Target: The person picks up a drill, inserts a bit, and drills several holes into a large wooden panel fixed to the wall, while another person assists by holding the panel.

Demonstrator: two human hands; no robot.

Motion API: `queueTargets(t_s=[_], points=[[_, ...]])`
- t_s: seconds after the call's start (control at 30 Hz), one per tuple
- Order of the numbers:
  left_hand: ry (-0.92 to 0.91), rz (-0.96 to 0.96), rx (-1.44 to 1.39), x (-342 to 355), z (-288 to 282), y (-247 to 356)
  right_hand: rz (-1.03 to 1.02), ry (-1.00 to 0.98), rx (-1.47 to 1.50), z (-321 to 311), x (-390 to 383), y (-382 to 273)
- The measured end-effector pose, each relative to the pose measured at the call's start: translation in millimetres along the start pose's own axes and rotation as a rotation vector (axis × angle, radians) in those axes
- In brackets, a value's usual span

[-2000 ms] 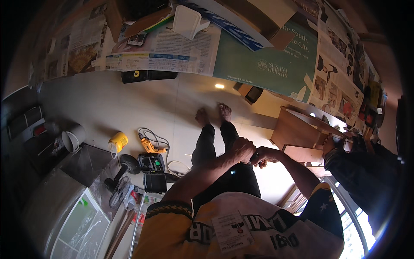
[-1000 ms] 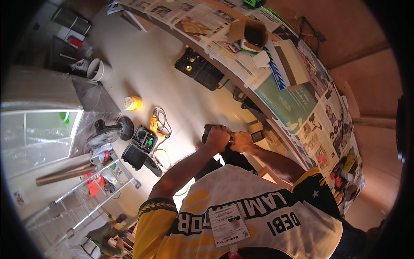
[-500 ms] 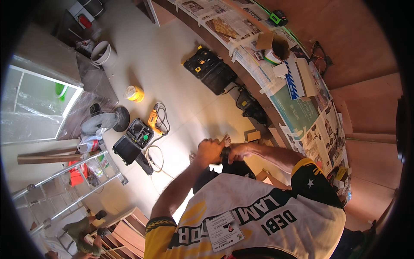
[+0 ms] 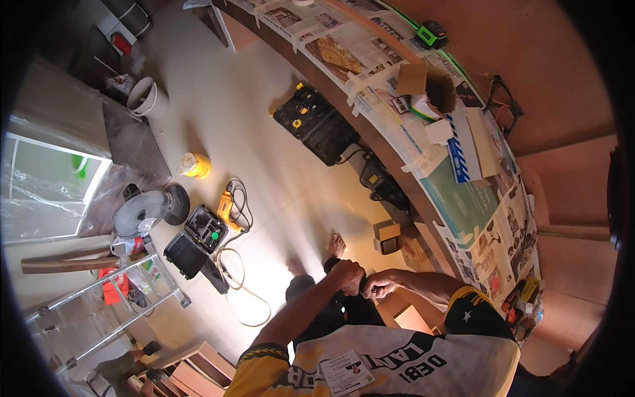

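Note:
In the head view my left hand [image 4: 347, 276] and my right hand [image 4: 381, 284] are closed close together in front of my body, around a small dark object whose kind I cannot make out. My bare feet show beyond them. To the left on the floor lie an open black case [image 4: 188, 253] with a green piece in it, an orange corded power tool [image 4: 226, 208] with a loose cable, and a yellow container [image 4: 198, 165]. A small open cardboard box [image 4: 387, 241] is beyond my right hand. More black tool cases [image 4: 323, 143] lie along the counter's foot.
A long curved counter [image 4: 450, 205] covered with newspaper, boxes and a green laser tool [image 4: 431, 34] runs along the right. On the left are a standing fan [image 4: 141, 213], an aluminium ladder [image 4: 79, 331], a white bucket [image 4: 140, 99] and a plastic-wrapped cabinet [image 4: 56, 205]. A co-worker [image 4: 114, 369] is at the lower left.
Since the first frame my view has swung round along the counter, bringing the ladder and co-worker in. In the last half second both hands, still together, have shifted lower in the picture.

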State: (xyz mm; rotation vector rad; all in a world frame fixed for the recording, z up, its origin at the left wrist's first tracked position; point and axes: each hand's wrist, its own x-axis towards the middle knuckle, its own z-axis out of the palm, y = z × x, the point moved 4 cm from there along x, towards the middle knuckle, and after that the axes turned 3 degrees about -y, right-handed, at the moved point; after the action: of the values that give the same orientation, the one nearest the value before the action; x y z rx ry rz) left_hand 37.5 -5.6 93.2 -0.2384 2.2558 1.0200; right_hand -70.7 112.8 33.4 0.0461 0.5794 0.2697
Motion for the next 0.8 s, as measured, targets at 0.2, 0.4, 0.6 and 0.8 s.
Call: queueTargets(t_s=[0.2, 0.4, 0.6, 0.8], points=[[-0.069, -0.044, -0.195, 55.4, 15.8, -39.2, 0.071, 0.855, -0.781, -29.2, -3.5, -17.4], [0.034, -0.244, -0.458, 43.3, 53.4, -106.8, -0.496, 1.530, -1.260, -33.1, 35.7, -68.1], [0.291, -0.123, -0.469, 5.9, 31.2, -107.0, -0.449, 1.164, -1.168, 37.6, -36.5, -101.9], [0.310, -0.090, -0.167, -25.2, -26.1, -45.0, -0.164, 0.185, -0.223, 5.2, -67.2, -78.1]])
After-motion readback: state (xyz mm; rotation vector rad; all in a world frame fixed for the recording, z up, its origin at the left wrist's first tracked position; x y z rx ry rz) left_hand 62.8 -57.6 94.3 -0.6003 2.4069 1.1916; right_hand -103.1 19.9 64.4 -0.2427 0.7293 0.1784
